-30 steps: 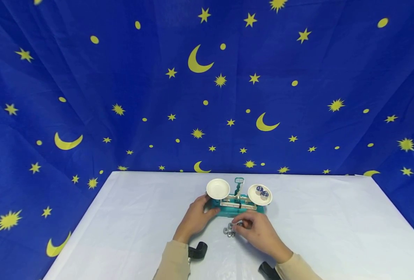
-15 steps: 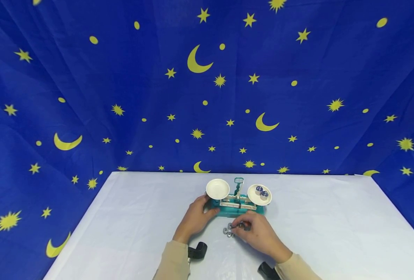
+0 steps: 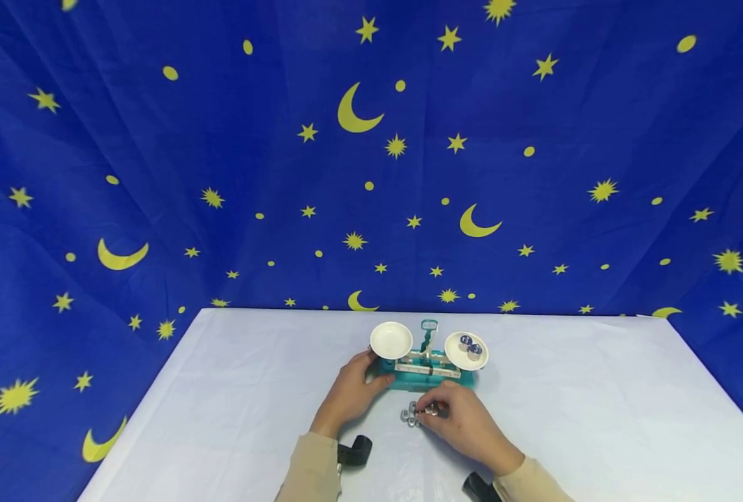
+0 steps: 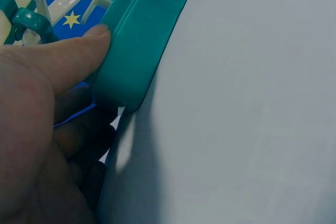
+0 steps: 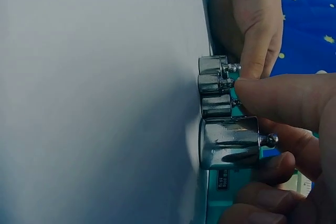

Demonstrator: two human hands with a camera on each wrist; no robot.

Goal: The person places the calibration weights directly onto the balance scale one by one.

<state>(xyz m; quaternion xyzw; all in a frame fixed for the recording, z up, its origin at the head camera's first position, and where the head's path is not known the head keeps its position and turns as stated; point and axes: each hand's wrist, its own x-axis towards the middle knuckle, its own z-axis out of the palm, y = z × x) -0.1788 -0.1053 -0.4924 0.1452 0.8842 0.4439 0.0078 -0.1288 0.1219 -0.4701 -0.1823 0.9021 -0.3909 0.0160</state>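
A teal balance scale (image 3: 424, 375) stands mid-table with two white pans. The left pan (image 3: 391, 339) holds nothing; the right pan (image 3: 467, 349) carries two metal weights. My left hand (image 3: 352, 390) grips the left end of the scale's base (image 4: 142, 40), thumb (image 4: 79, 40) on its side and fingers curled beneath. Several silver knobbed weights (image 3: 411, 414) stand in front of the scale. My right hand (image 3: 462, 420) pinches among them. The knob of the largest weight (image 5: 229, 142) sits between its fingers, and one fingertip (image 5: 247, 85) touches a smaller weight (image 5: 212, 84).
White cloth covers the table (image 3: 233, 390); a blue cloth with yellow stars and moons (image 3: 371, 174) hangs behind and at both sides. Black wrist mounts (image 3: 354, 450) show near my sleeves at the front edge.
Both hands have hardly moved. My right hand's fingers stay at the cluster of weights with only a slight shift.
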